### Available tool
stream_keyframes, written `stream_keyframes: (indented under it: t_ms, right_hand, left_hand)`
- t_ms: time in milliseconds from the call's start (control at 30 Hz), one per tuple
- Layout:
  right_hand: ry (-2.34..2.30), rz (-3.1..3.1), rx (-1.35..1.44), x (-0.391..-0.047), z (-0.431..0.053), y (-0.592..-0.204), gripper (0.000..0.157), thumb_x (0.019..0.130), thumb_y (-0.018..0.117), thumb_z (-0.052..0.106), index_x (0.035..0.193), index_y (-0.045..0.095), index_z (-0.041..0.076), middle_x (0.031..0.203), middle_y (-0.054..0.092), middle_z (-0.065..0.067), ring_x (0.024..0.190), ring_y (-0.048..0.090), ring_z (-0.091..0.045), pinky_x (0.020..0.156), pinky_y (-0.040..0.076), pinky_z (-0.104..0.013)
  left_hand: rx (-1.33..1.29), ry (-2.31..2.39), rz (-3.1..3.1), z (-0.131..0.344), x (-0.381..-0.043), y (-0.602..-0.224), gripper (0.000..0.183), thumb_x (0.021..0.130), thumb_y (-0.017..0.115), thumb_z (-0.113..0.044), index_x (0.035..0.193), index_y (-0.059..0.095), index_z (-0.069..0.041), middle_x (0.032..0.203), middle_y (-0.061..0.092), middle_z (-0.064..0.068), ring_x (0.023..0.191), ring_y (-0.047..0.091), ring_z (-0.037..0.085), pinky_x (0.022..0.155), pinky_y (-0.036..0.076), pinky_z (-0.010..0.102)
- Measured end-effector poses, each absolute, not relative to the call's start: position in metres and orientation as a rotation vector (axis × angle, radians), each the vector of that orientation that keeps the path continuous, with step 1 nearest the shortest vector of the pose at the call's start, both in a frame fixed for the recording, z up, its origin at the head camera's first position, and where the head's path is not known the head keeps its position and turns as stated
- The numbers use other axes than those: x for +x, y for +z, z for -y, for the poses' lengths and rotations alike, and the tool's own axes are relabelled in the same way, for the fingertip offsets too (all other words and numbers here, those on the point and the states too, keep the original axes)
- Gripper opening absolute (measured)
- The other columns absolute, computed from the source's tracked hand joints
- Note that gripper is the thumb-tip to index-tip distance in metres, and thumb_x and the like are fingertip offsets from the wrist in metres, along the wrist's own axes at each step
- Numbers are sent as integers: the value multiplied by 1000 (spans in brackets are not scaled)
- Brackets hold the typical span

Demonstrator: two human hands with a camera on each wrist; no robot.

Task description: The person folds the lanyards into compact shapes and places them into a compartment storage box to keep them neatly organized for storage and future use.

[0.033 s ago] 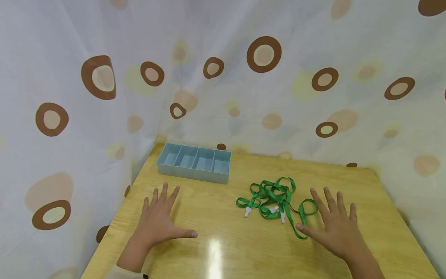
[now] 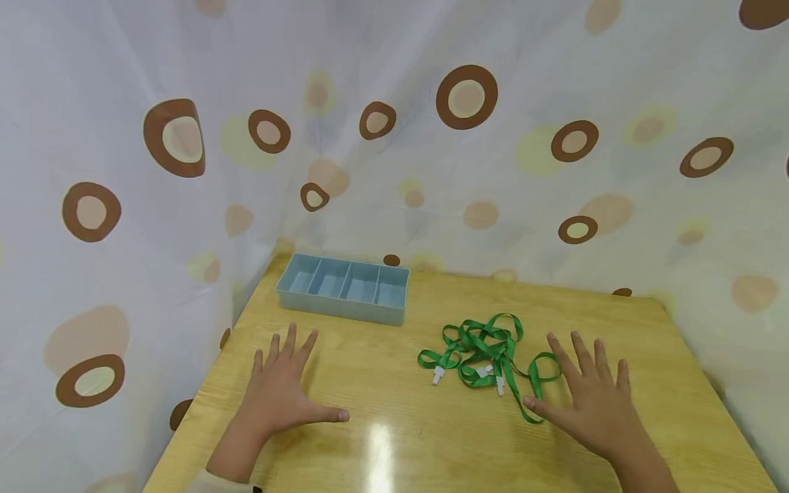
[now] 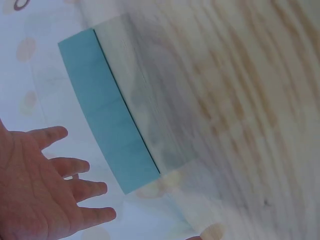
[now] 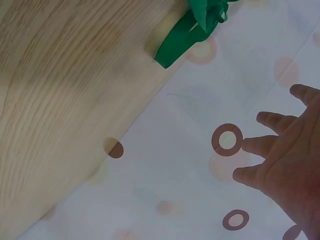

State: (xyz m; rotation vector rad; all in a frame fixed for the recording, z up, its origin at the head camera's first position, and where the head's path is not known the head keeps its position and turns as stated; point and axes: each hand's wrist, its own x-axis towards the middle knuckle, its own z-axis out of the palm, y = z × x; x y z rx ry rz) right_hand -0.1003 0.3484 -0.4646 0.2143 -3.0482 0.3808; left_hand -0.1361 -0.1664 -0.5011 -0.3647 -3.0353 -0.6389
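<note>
Green lanyards [image 2: 496,350] lie in a loose tangle right of the table's middle, with white plastic clips [image 2: 438,374] at their near side. Toward the back left stands a light blue box [image 2: 342,307] with several compartments in a row; no contents show. My left hand [image 2: 280,397] is spread in front of the box, apart from it, holding nothing. Just right of the tangle, my right hand [image 2: 598,407] is spread too, its thumb near a ribbon loop. The left wrist view shows the box's side [image 3: 110,120]; the right wrist view shows part of the green ribbon [image 4: 177,45].
The wooden table [image 2: 419,452] carries a bright light reflection near its front. Pale cloth [image 2: 431,171] with brown rings and spots hangs behind the table and along its left and right sides.
</note>
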Motion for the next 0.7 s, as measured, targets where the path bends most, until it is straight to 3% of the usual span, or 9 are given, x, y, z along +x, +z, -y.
stream_keyframes:
  t_ms: [467,700]
  right_hand:
    - [404,2991,230,-104,-346,-463,112,90,71,72,172,6,34,177,9,-25,159,2,-62,117,-10,-85]
    - [425,2956,204,-99,-354,-473,116,88,73,73,172,4,34,178,2,-23,158,-5,-63,117,-16,-82]
  left_hand:
    - [-342,-635,3031,165,-133,-496,145,57,68,-102,172,18,-30,178,9,21,159,13,59,120,11,83]
    - [-358,-617,3025,160,-140,-491,146,54,68,-103,171,20,-31,178,8,20,160,10,57,121,10,82]
